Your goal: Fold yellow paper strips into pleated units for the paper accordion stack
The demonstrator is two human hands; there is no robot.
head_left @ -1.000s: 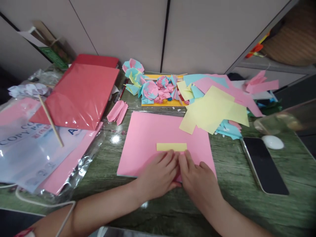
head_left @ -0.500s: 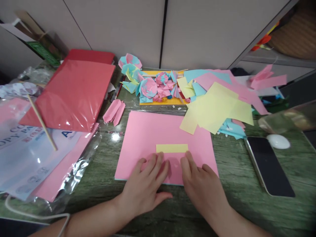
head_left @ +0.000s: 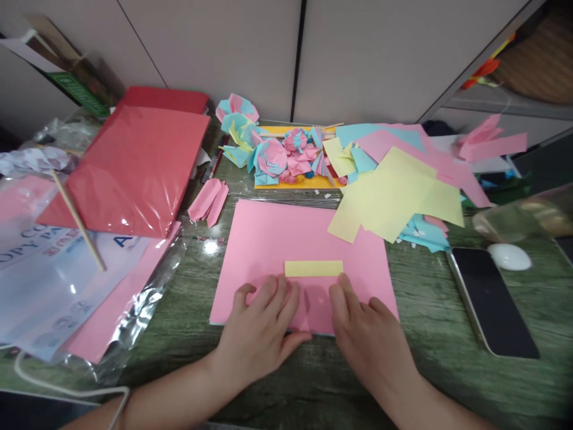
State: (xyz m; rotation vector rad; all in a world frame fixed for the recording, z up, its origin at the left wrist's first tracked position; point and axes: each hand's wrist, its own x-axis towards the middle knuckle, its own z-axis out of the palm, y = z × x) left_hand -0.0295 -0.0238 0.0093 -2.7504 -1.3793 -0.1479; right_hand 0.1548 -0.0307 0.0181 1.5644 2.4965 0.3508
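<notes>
A narrow yellow paper strip (head_left: 314,269), seemingly folded, lies flat on a pink sheet of paper (head_left: 277,230). My left hand (head_left: 262,322) rests palm down with its fingers spread, its longest fingertips at the strip's lower left corner. At the lower right corner, my right hand (head_left: 364,328) has its fingers drawn together, with the tips touching the strip's edge. The right thumb is mostly hidden.
Yellow sheets (head_left: 394,191) overlap the pink sheet's upper right. Folded paper flowers (head_left: 273,156) stand behind it, beside a folded pink piece (head_left: 208,202). A phone (head_left: 492,301) lies right, a red packet (head_left: 134,167) and wooden stick (head_left: 78,221) left.
My left hand has slid slightly left along the strip's lower edge to its corner. The right fingertips stay at the right corner. The whole view has shifted a little.
</notes>
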